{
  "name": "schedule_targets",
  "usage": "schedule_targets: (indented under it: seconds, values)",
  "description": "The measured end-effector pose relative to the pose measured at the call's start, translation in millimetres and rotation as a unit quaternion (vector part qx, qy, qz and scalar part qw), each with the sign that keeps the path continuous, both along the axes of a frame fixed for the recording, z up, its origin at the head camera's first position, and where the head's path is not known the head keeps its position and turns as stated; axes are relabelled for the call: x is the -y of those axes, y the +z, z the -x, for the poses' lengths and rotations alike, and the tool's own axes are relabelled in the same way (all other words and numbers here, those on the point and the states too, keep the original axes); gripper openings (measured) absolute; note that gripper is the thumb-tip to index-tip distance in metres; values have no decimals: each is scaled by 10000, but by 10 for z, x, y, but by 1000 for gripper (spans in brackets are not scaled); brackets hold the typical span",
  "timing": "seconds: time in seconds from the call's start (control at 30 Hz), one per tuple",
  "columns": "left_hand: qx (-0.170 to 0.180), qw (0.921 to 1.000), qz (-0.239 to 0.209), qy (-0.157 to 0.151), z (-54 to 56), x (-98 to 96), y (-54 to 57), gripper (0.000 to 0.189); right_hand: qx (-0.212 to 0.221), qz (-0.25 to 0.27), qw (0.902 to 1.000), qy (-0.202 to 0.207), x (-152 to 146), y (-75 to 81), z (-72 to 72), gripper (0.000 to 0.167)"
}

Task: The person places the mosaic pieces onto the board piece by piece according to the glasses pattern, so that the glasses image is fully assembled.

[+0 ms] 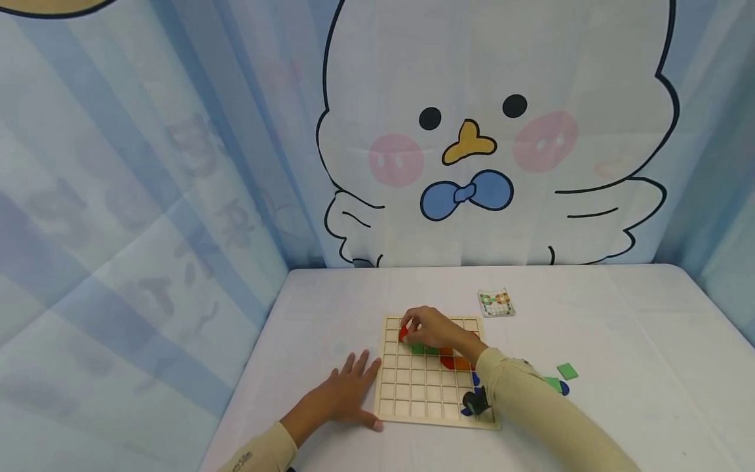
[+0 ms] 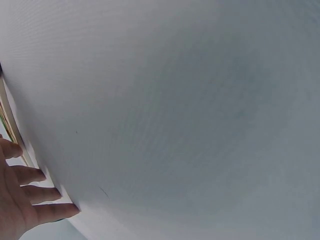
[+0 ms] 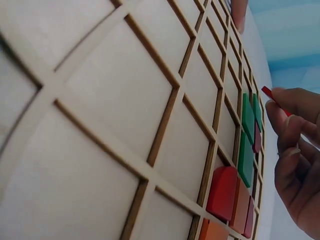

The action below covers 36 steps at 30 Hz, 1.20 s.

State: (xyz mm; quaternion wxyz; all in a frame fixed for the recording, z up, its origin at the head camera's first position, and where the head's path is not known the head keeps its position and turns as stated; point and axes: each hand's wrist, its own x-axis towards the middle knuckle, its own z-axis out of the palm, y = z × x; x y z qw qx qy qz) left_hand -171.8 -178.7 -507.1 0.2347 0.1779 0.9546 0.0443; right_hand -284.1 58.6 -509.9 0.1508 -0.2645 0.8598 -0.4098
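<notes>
Between thumb and fingertips, my right hand (image 1: 433, 328) pinches a small red tile (image 3: 268, 92) above the far left part of a wooden grid board (image 1: 403, 393). Two green tiles (image 3: 246, 159) sit in the grid just below that hand in the head view. Closer in the right wrist view are a rounded red tile (image 3: 223, 192) and an orange tile (image 3: 214, 231), also in the grid. My left hand (image 1: 345, 396) rests on the white table with its fingers spread, fingertips and thumb right at the board's left edge.
A small patterned card (image 1: 497, 303) lies beyond the board's far right corner. Right of the board are a loose green tile (image 1: 567, 372) and a blue tile (image 1: 564, 388), partly behind the right sleeve (image 1: 542, 400). A cartoon-printed curtain (image 1: 354, 78) stands behind the table.
</notes>
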Motion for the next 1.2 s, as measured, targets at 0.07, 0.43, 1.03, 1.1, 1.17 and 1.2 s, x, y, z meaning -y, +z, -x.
schedule_targets:
  seconds: [0.07,0.43,1.03,1.1,1.17,1.2]
  values:
    - [-2,10000,5,13,-3,-1,6,119,-66,-44,9999,-98,45,-12,14,18]
    - [-18,10000,-20,-88,8,17,-12,120,-499,-633,9960,-391,256,-145,95,17]
    - [-3,10000,42,-64,23,9,-8,120,-586,-1315,9894,-171,292,-15,129,13]
    - [15,10000,49,-51,23,6,0,120,-563,-1315,9896,-156,286,-14,134,12]
    - [14,10000,67,-55,24,4,1,120,-539,-1289,9901,-154,281,-18,136,13]
    - [16,10000,66,-53,23,4,3,120,-527,-1273,9903,-154,280,-21,136,13]
